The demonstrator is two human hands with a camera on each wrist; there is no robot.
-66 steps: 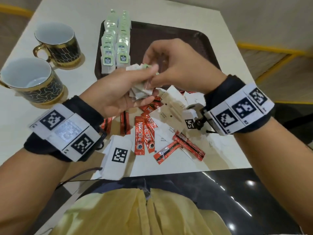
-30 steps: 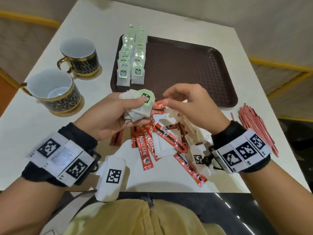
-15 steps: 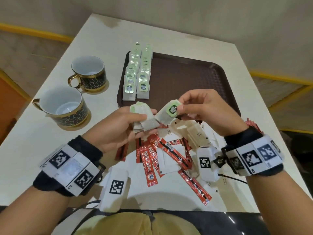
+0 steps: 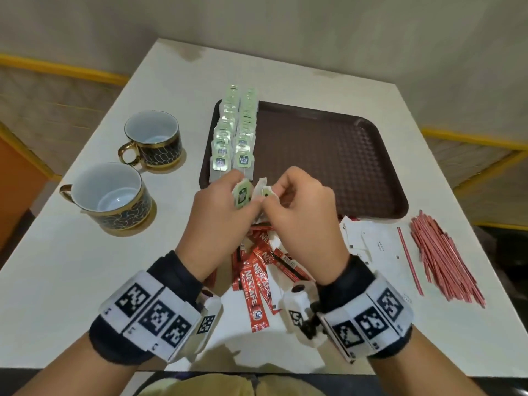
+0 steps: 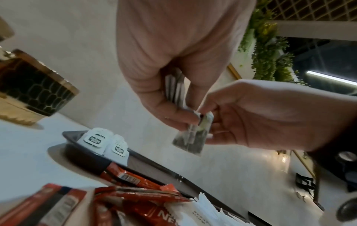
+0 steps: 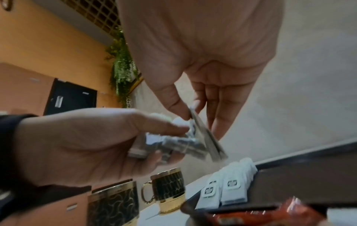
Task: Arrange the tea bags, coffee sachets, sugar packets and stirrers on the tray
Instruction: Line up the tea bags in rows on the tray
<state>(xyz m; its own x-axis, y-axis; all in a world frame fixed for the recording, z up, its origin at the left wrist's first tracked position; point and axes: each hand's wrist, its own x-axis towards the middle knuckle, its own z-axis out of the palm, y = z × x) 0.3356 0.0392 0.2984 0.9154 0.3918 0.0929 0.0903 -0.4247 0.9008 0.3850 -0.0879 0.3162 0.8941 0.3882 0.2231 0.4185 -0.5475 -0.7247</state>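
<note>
A brown tray (image 4: 328, 155) lies on the white table, with two rows of green-tagged tea bags (image 4: 234, 135) along its left side. Just in front of the tray's near edge my left hand (image 4: 228, 195) grips a small stack of tea bags (image 4: 241, 194), also in the left wrist view (image 5: 173, 87). My right hand (image 4: 275, 195) touches it and pinches a single tea bag (image 4: 265, 192) between thumb and forefinger (image 6: 204, 137). Red coffee sachets (image 4: 257, 281) lie heaped under my wrists. White sugar packets (image 4: 368, 238) and red stirrers (image 4: 440, 252) lie to the right.
Two black-and-gold cups (image 4: 151, 138) (image 4: 111, 195) stand left of the tray. The tray's middle and right are bare. The table's near edge runs just behind my wrists, and a yellow-railed wall sits to each side.
Half a second ago my right hand held one tea bag apart from the stack. Now both hands have come together, the single bag against the stack in my left hand.
</note>
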